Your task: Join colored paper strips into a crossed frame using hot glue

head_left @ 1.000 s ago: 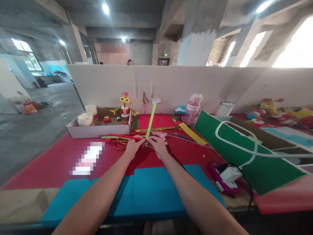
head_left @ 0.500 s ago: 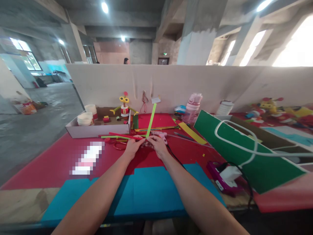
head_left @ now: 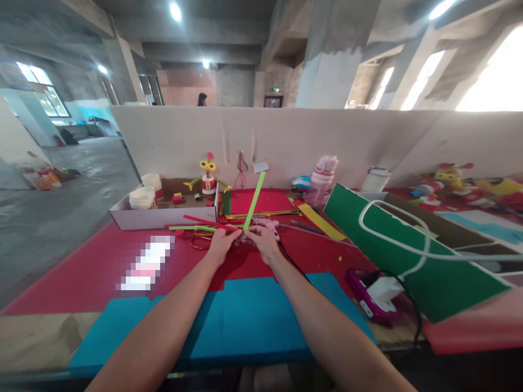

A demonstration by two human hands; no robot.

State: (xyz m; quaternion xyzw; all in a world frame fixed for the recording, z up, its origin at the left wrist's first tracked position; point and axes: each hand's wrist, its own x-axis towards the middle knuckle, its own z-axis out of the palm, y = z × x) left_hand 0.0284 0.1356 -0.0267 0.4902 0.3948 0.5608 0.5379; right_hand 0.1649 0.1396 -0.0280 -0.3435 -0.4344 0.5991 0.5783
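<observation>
A red strip (head_left: 204,220) runs out to the left from between the fingers of my left hand (head_left: 223,243), which is closed on its near end. My right hand (head_left: 261,242) pinches the lower end of a light green strip (head_left: 255,200) that stands up and leans slightly right. The two strips meet at the fingertips, where the exact joint is too small to make out. Behind my right hand lies a pink glue gun (head_left: 270,224). Red-handled scissors (head_left: 200,243) and more green strips (head_left: 183,228) lie left of my left hand.
A white box (head_left: 163,219) with paper cups (head_left: 142,198) and a robot figure (head_left: 208,182) stands back left. Blue sheets (head_left: 249,316) cover the front edge. At right are a pink bottle (head_left: 322,179), a green board (head_left: 408,250), a purple power strip (head_left: 378,305) and cables. A person's head shows beyond the partition.
The red strip's far end has swung up and away from the table, and the green strip's top has tilted slightly right. The person's head beyond the partition has moved left.
</observation>
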